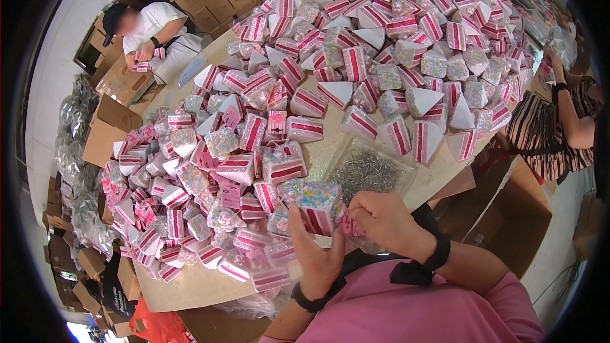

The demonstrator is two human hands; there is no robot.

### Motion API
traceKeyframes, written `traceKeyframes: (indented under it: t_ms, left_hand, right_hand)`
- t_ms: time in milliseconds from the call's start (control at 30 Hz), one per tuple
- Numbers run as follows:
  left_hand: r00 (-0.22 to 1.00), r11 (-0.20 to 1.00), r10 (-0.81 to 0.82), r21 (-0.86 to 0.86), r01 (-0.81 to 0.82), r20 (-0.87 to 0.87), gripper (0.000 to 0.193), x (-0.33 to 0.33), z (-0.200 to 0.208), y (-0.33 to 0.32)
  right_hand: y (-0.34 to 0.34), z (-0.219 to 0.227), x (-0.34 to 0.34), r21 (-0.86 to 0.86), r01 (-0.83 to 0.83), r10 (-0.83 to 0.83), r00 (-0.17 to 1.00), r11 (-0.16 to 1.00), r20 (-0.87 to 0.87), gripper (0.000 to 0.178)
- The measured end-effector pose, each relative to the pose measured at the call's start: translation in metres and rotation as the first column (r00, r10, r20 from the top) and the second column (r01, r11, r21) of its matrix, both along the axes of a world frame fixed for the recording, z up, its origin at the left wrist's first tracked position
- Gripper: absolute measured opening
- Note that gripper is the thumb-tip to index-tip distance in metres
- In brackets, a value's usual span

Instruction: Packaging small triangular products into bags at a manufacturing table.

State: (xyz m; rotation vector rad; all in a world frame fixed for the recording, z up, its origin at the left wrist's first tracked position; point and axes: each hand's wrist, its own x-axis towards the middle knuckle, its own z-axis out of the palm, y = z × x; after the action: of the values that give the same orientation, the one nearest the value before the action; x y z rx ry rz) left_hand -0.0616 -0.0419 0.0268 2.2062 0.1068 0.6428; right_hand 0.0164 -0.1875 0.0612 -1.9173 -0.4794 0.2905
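Note:
My left hand (316, 259) is wrapped round a toy cake slice (319, 198), held just above the near edge of the table. Its top has pastel sprinkles and its side shows pink and white layers. At its right side hangs a pink tag (349, 224). My right hand (389, 219) pinches beside that tag with the fingers closed; whatever is between the fingertips is too small to make out. Just beyond my hands lies a clear bag (343, 152) with many thin metal pins (372, 171) in it.
A big heap of similar cake slices (394, 51) covers the table's far side. Slices with pink tags (230, 194) pile up at left. Co-workers sit at far left (155, 25) and at right (553, 127). An open cardboard box (521, 216) stands right of the table (166, 292).

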Motion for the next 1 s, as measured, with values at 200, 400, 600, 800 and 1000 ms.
traceKeyframes:
  t_ms: [200,400,600,800,1000]
  left_hand:
    - [0.999,0.931,-0.034,-0.364,0.017,-0.038,0.089,0.003,0.008,-0.004]
    - [0.999,0.883,-0.049,-0.468,0.041,-0.006,0.090,0.004,0.009,-0.008]
    - [1.000,0.978,0.006,-0.207,-0.001,0.020,0.090,-0.003,-0.001,-0.004]
    - [0.998,0.946,0.001,-0.322,0.022,0.070,0.085,0.000,-0.003,-0.005]
    - [0.996,0.672,-0.089,-0.739,0.058,-0.002,0.083,0.005,0.003,-0.008]
  right_hand:
    - [0.000,0.008,0.001,0.045,-0.008,0.012,0.995,0.999,-0.102,0.011]
    - [0.000,0.005,-0.002,0.081,0.016,-0.017,1.000,0.997,0.001,0.012]
    - [-0.002,0.015,-0.003,0.173,0.014,0.070,0.879,0.985,-0.472,0.015]
    - [0.003,-0.005,-0.007,-0.065,-0.025,0.047,0.930,0.998,0.365,0.011]
    - [-0.001,-0.002,-0.005,-0.200,-0.116,0.183,0.917,0.973,0.355,0.010]
